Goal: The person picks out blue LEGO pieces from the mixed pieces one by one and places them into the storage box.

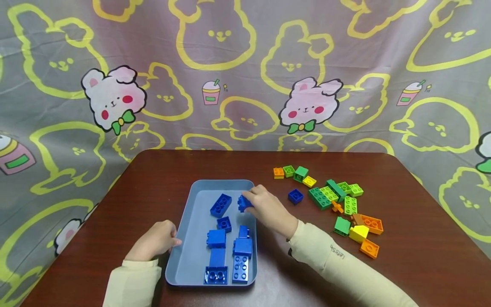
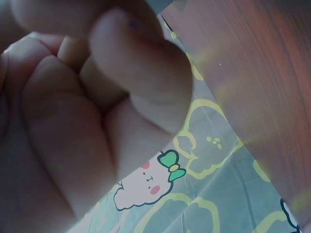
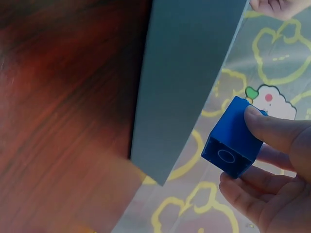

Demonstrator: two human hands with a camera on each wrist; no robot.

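A grey-blue tray in the head view holds several blue bricks. Over its far right part, my right hand pinches a blue toy brick between thumb and fingers. The right wrist view shows that brick tilted, its hollow underside turned to the camera, above the tray's outer wall. At the tray's left rim, my left hand has its fingers curled and its thumb over the edge. Curled fingers fill much of the left wrist view, and the tray is hidden there.
Right of the tray lie loose green bricks, orange bricks and yellow bricks. One dark blue brick lies between them and the tray. A patterned cloth hangs behind the brown table.
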